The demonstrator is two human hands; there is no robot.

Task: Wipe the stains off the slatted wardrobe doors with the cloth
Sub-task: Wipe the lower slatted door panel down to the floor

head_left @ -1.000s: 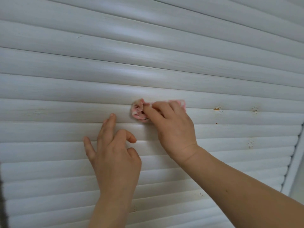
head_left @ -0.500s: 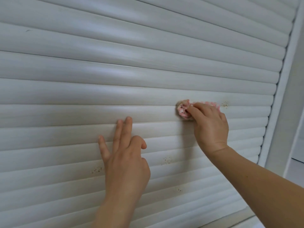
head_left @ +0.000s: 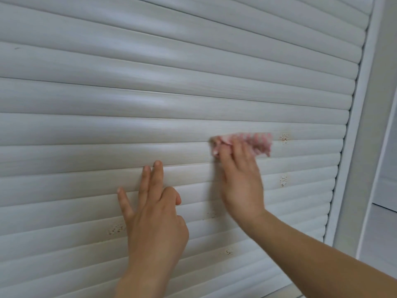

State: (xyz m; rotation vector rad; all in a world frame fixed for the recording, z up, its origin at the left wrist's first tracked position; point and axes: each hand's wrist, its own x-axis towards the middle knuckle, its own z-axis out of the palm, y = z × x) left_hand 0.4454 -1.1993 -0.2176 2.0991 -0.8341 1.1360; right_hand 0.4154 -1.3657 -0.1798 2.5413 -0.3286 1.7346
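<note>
Gripping the pink cloth (head_left: 255, 144), the right hand (head_left: 240, 181) is pressing it against a slat of the wardrobe door (head_left: 129, 104), just left of a speckled stain (head_left: 284, 137). Fingers straight, the left hand (head_left: 152, 214) is resting on the slats below, near another stain (head_left: 116, 228).

door slats (head_left: 150, 100): pale grey-white, faint streaky wood grain along each slat
door frame (head_left: 352, 168): plain white
cloth (head_left: 260, 144): pink and white, patterned; blurred, so the motif is unclear
stains (head_left: 284, 137): clusters of small brown-orange specks on yellowish patches
</note>
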